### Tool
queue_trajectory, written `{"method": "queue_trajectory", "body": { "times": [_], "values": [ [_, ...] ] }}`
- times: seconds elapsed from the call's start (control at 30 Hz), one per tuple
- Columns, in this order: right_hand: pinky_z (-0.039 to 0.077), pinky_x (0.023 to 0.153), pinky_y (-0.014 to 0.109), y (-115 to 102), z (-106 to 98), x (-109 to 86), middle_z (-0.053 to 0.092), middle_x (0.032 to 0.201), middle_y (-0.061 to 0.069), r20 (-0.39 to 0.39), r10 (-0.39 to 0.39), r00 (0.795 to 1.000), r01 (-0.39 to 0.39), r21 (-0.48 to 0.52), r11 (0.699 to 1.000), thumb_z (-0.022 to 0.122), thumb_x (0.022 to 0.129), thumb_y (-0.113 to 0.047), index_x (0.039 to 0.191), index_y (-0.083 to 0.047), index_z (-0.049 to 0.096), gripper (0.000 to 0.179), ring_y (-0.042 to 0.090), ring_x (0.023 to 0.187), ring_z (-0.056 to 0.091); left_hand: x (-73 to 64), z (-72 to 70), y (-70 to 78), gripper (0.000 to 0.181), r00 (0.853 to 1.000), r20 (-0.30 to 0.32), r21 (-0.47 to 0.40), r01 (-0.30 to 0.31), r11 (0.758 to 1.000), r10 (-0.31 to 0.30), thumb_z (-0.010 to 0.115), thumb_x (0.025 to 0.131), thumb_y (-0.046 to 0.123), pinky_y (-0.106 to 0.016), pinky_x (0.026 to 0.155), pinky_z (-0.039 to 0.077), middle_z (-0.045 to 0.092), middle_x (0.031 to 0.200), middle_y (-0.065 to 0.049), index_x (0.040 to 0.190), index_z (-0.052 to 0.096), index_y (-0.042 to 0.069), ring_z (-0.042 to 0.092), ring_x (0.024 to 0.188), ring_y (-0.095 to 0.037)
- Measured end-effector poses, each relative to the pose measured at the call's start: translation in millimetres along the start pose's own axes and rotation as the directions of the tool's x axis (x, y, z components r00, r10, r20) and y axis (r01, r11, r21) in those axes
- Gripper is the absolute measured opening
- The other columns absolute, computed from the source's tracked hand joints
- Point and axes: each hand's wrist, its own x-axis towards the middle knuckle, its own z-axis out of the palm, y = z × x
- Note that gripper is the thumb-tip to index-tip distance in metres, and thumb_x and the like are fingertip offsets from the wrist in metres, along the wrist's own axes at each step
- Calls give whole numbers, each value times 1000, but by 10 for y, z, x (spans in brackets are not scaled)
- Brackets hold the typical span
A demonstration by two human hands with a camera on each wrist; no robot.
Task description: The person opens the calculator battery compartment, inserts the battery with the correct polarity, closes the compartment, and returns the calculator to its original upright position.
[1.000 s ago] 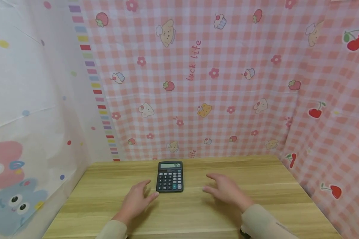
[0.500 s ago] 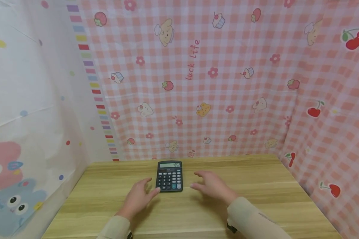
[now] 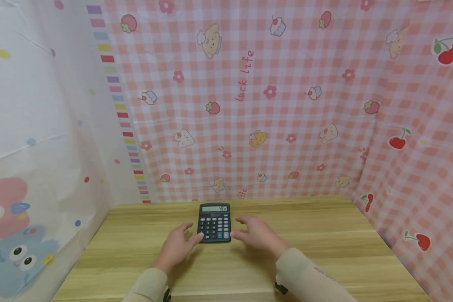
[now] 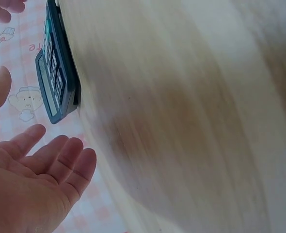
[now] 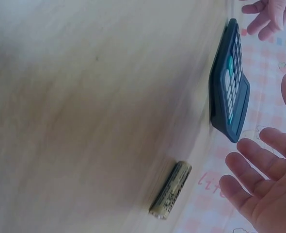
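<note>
A dark desk calculator (image 3: 213,226) with the number 4852 on its display lies face up on the wooden table. To its left is my left hand (image 3: 178,247), fingers apart and palm facing inward, its thumb over the lower left corner in the head view. Close by the right edge is my right hand (image 3: 258,235), fingers loosely extended and holding nothing. A gold battery (image 5: 170,189) lies on the table below the right fingers in the right wrist view; the head view does not show it. The left wrist view has the left hand (image 4: 41,179) apart from the calculator (image 4: 58,68).
The light wooden table (image 3: 317,243) ends at a pink checked cloth (image 3: 287,117) hanging behind it. A white cartoon-print cloth (image 3: 53,138) hangs on the left, and a cherry-print cloth (image 3: 423,176) borders the right.
My right hand has moved left across the table, up to the calculator's right edge. The left hand has shifted slightly right. The calculator stays in place.
</note>
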Motion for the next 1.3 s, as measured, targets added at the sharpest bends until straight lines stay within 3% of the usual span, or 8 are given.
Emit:
{"method": "queue_trajectory", "body": {
  "times": [0.27, 0.6, 1.07, 1.3],
  "values": [
    [50, 115, 60, -56, 76, 15, 63, 152, 18, 5, -11, 1000, 11, 12, 1000, 74, 100, -44, 150, -5, 59, 66, 40, 136, 64, -14, -8, 61, 67, 1000, 5, -32, 13, 999, -13, 72, 103, 44, -64, 117, 45, 60, 150, -30, 148, 58, -3, 55, 141, -50],
    [54, 109, 58, -102, 215, 84, 66, 144, 23, 10, -4, 1000, 3, 59, 998, 74, 100, -45, 152, -3, 56, 69, 37, 125, 69, 66, 101, 27, 65, 1000, -7, -91, 16, 996, -17, 72, 102, 43, -62, 115, 47, 62, 147, -31, 146, 59, -4, 58, 139, -49],
    [42, 121, 62, -227, 353, 107, 57, 153, 29, 39, 136, 990, -142, 232, 962, 75, 99, -44, 155, 5, 50, 78, 44, 144, 55, 128, 129, 68, 66, 995, 19, -137, 102, 985, -100, 69, 104, 45, -63, 116, 46, 59, 149, -33, 146, 59, -5, 56, 141, -50],
    [51, 112, 60, -211, 379, 162, 65, 144, 27, 18, 196, 980, -192, 297, 935, 70, 103, -42, 150, 5, 54, 69, 38, 130, 65, 161, 160, 77, 73, 992, 35, -160, 121, 980, -117, 69, 102, 49, -62, 116, 47, 60, 148, -33, 147, 57, -7, 58, 139, -49]
  ]
}}
